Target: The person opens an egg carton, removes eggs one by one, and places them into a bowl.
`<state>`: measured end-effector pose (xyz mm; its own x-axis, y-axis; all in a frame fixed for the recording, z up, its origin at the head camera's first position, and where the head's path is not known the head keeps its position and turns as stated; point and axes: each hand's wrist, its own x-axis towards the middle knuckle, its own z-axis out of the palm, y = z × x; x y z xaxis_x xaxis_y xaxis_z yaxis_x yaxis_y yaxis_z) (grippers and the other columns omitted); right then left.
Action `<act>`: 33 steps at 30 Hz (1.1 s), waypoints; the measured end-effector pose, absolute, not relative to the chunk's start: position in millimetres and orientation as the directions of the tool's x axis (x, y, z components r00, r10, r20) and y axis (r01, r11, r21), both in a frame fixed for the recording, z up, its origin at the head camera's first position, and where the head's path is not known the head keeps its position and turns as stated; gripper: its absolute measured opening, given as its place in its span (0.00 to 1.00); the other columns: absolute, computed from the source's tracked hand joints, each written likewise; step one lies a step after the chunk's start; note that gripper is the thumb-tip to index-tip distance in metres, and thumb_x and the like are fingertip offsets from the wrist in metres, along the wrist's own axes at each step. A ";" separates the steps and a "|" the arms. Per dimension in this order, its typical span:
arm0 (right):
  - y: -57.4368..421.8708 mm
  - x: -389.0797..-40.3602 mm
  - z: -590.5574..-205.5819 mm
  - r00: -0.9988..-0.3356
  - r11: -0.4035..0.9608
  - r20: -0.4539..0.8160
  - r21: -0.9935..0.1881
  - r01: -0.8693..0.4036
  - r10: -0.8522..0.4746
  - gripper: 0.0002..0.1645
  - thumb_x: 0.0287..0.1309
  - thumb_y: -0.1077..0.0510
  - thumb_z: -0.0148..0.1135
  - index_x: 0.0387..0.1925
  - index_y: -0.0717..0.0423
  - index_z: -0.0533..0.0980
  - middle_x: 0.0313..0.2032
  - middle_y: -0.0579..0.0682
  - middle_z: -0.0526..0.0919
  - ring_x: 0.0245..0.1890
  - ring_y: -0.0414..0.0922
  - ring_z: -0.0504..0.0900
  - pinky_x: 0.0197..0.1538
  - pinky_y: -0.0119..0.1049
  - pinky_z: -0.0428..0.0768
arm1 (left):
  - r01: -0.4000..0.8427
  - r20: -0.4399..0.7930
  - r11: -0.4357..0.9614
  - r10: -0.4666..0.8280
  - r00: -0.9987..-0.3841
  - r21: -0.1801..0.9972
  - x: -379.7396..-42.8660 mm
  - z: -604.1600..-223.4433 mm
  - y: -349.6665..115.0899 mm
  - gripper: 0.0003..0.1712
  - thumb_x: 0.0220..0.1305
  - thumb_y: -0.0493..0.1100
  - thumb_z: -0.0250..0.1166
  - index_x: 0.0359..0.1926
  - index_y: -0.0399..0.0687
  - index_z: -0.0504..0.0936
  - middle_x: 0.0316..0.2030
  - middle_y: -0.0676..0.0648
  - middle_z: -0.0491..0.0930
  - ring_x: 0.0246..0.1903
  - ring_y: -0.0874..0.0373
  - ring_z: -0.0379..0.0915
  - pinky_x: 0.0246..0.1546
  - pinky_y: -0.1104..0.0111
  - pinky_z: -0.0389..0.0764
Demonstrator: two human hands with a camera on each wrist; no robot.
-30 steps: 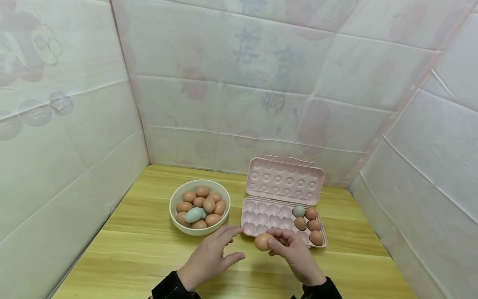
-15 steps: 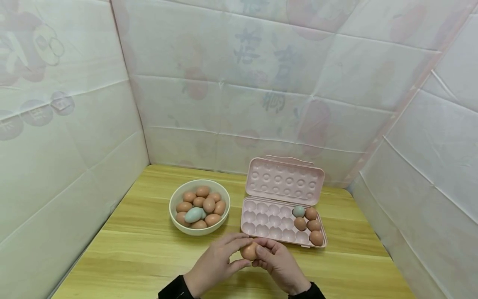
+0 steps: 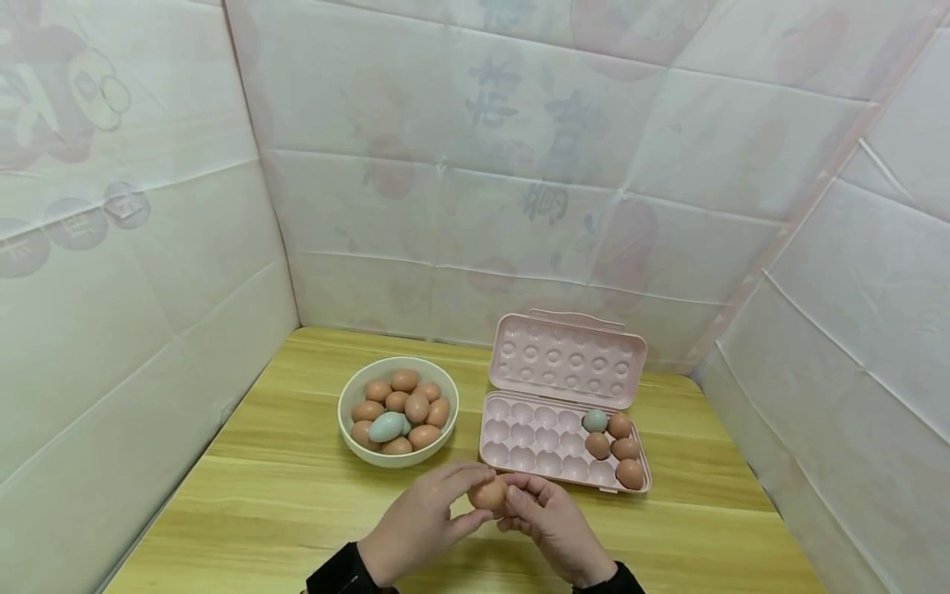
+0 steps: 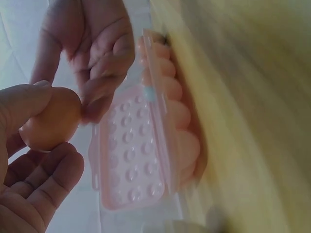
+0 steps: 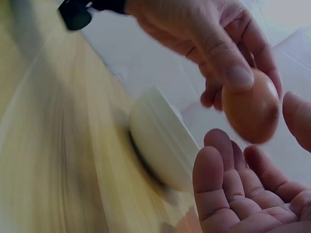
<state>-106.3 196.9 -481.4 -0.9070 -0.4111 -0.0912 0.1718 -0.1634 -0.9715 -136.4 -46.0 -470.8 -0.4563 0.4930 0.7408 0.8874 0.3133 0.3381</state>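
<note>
Brown egg [image 3: 485,495] held clear of the worktop [image 3: 245,495], between my left hand [image 3: 423,513] and right hand [image 3: 555,528]. Left thumb lies on the shell, fingers curled about it: pinched there. Right hand curves round the other end; whether it grips or merely cups, I can't tell. Likeliest trouble, I judge: a drop, if one hand gives way before the other bears the weight; or a crack, from both squeezing. Shell smooth, rounded, probably brittle. Ahead-left of my hands, a deep cream bowl [image 3: 398,462] of brown and pale blue-green eggs [image 3: 387,427]; ahead-right, a glossy pink carton [image 3: 547,462], lid [image 3: 567,355] raised, round cups [image 3: 523,435] part-filled.
</note>
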 end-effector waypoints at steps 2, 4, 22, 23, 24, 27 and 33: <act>199.6 -107.3 -482.4 -0.915 -0.152 -0.097 -0.974 0.168 -0.392 0.15 0.83 0.56 0.53 0.63 0.54 0.78 0.53 0.42 0.89 0.50 0.37 0.88 0.56 0.33 0.86 | 0.886 0.753 0.335 0.478 -0.452 0.319 -143.4 -465.8 -52.2 0.28 0.54 0.39 0.84 0.56 0.46 0.84 0.51 0.51 0.88 0.48 0.61 0.86 0.52 0.77 0.84; 203.4 -108.3 -483.5 -0.924 -0.142 -0.103 -0.976 0.166 -0.369 0.15 0.83 0.56 0.53 0.62 0.55 0.77 0.52 0.43 0.89 0.50 0.37 0.89 0.56 0.33 0.87 | 0.883 0.769 0.366 0.459 -0.446 0.294 -153.8 -459.1 -60.7 0.29 0.52 0.37 0.84 0.55 0.45 0.84 0.50 0.50 0.88 0.47 0.59 0.87 0.51 0.74 0.86; 227.5 -107.2 -494.3 -0.962 -0.073 -0.184 -0.977 0.202 -0.202 0.20 0.81 0.51 0.58 0.62 0.59 0.77 0.50 0.45 0.89 0.49 0.39 0.88 0.56 0.35 0.87 | 0.505 0.202 0.753 0.465 -0.862 0.421 -280.8 -407.9 -126.7 0.24 0.69 0.41 0.74 0.63 0.40 0.81 0.55 0.40 0.83 0.53 0.46 0.82 0.54 0.52 0.85; 227.7 -107.2 -494.7 -0.962 -0.071 -0.186 -0.976 0.203 -0.201 0.20 0.81 0.51 0.58 0.62 0.59 0.77 0.50 0.44 0.89 0.49 0.39 0.88 0.55 0.35 0.87 | 0.503 0.190 0.761 0.468 -0.863 0.411 -286.5 -408.7 -125.2 0.24 0.69 0.41 0.74 0.63 0.41 0.81 0.55 0.40 0.83 0.53 0.46 0.82 0.54 0.52 0.85; 228.0 -107.3 -495.1 -0.961 -0.070 -0.188 -0.976 0.206 -0.202 0.20 0.81 0.51 0.58 0.62 0.59 0.77 0.50 0.44 0.90 0.49 0.39 0.88 0.55 0.35 0.87 | 0.504 0.184 0.768 0.471 -0.863 0.395 -291.7 -409.9 -123.2 0.24 0.69 0.41 0.74 0.62 0.41 0.81 0.55 0.41 0.82 0.53 0.46 0.82 0.54 0.53 0.86; 228.4 -107.3 -495.3 -0.961 -0.069 -0.188 -0.976 0.206 -0.202 0.19 0.81 0.51 0.58 0.62 0.59 0.76 0.50 0.43 0.89 0.49 0.39 0.87 0.55 0.35 0.86 | 0.527 0.178 0.776 0.497 -0.849 0.346 -304.6 -412.8 -114.7 0.23 0.67 0.41 0.75 0.61 0.41 0.83 0.54 0.41 0.82 0.49 0.47 0.83 0.52 0.55 0.87; 229.0 -106.7 -492.9 -0.968 -0.072 -0.160 -0.982 0.176 -0.195 0.17 0.81 0.52 0.57 0.60 0.58 0.77 0.50 0.45 0.89 0.48 0.38 0.88 0.53 0.34 0.87 | 0.547 0.111 0.755 0.547 -0.829 0.363 -318.7 -419.3 -97.6 0.03 0.69 0.39 0.73 0.41 0.46 0.87 0.38 0.48 0.80 0.34 0.55 0.77 0.37 0.63 0.81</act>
<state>-106.7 229.0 -492.9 -0.9678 -0.1946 -0.1597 0.1765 -0.0721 -0.9817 -318.7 -97.6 -419.3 -0.8295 0.5474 0.1112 0.5466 0.7545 0.3632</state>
